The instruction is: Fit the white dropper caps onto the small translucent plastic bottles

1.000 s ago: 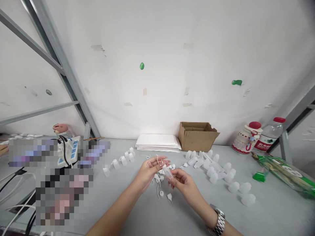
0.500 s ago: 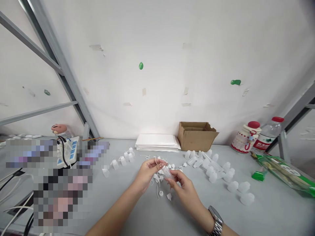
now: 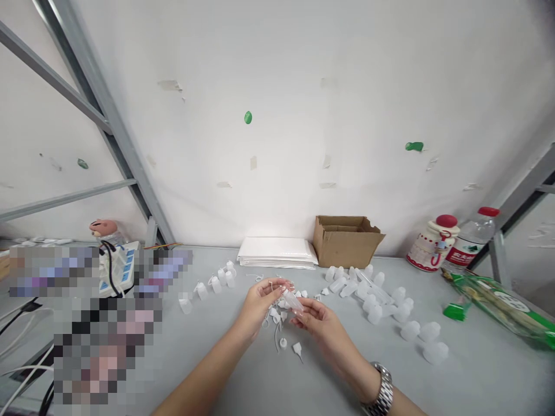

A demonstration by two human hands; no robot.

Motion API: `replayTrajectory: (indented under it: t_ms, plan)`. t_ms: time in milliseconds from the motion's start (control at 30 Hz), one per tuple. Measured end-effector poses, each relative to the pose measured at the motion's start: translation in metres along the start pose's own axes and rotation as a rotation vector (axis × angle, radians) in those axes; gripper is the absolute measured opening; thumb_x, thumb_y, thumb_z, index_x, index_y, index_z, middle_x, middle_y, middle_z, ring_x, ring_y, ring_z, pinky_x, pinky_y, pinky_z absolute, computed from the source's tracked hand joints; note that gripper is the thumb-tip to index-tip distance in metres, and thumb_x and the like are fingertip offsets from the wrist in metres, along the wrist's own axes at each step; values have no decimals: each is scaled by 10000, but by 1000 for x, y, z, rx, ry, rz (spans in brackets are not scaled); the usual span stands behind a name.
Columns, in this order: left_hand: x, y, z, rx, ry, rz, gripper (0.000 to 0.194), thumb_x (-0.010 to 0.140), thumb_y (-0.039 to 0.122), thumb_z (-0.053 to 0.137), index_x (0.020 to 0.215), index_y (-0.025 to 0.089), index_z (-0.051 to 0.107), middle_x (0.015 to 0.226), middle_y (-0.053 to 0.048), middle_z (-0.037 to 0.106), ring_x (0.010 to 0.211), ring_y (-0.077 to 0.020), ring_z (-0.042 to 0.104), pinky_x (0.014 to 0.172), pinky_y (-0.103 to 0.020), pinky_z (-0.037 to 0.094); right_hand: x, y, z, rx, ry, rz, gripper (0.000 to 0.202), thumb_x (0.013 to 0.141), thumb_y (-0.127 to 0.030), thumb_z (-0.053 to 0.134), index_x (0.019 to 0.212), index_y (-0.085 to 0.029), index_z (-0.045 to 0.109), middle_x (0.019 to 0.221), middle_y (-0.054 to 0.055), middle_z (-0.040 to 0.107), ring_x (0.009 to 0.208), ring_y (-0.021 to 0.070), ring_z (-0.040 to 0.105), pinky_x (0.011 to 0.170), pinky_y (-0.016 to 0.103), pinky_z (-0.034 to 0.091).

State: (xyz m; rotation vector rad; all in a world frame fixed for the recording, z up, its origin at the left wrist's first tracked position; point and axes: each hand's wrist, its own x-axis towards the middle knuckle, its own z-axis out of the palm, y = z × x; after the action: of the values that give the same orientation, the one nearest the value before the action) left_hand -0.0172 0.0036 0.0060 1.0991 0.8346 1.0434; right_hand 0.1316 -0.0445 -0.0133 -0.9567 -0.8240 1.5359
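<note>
Just above the table, a small translucent plastic bottle point(image 3: 293, 301) slants between my two hands. My left hand point(image 3: 261, 301) is closed, pinching a white cap with a thin strap at the bottle's upper end; the fingers partly hide it. The fingers of my right hand point(image 3: 318, 319) close on the bottle's lower end. Loose white caps point(image 3: 274, 315) lie in a pile under and around both hands. Nearer to me are a round white cap point(image 3: 283, 343) and a pointed nozzle piece point(image 3: 297, 349). A row of capped bottles point(image 3: 215, 283) stands to the left.
Many loose translucent bottles point(image 3: 373, 306) lie on the right. Behind stand white flat packs point(image 3: 277, 253) and a cardboard box point(image 3: 349, 245). A water bottle point(image 3: 472, 242), a decorated flask point(image 3: 432, 245) and a green food packet point(image 3: 505, 306) are far right. A power strip point(image 3: 119, 271) with cables sits left.
My right hand has shifted slightly lower on the bottle, with its wrist turned a little. More of the bottle shows between the hands. My left hand stays nearly in place.
</note>
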Motion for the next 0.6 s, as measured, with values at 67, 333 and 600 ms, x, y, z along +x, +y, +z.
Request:
replayTrajectory:
  t_ms: [67, 333, 600]
  plan:
    - [0, -1, -1, 2, 3, -17, 311, 667, 328, 684, 902, 136, 616, 949, -107, 668, 932, -224, 592, 820, -307, 421, 1, 2, -1, -50, 21, -23, 369, 541, -357, 798, 794, -142, 636, 719, 27, 648, 653, 146, 594, 687, 276, 434]
    - [-4, 4, 4, -27, -123, -9, 377, 710, 333, 654, 1030, 158, 556, 993, -110, 662, 938, -210, 594, 856, -321, 402, 0, 4, 1, 83, -27, 114, 476, 590, -574, 677, 643, -108, 593, 529, 33, 597, 389, 91, 493, 445, 226, 372]
    - [-4, 4, 7, 65, -35, 30, 245, 689, 349, 659, 818, 141, 639, 919, -92, 683, 900, -228, 609, 829, -325, 434, -1, 2, 2, 25, -61, 74, 445, 649, -556, 646, 678, -114, 593, 614, 41, 616, 442, 98, 519, 497, 241, 407]
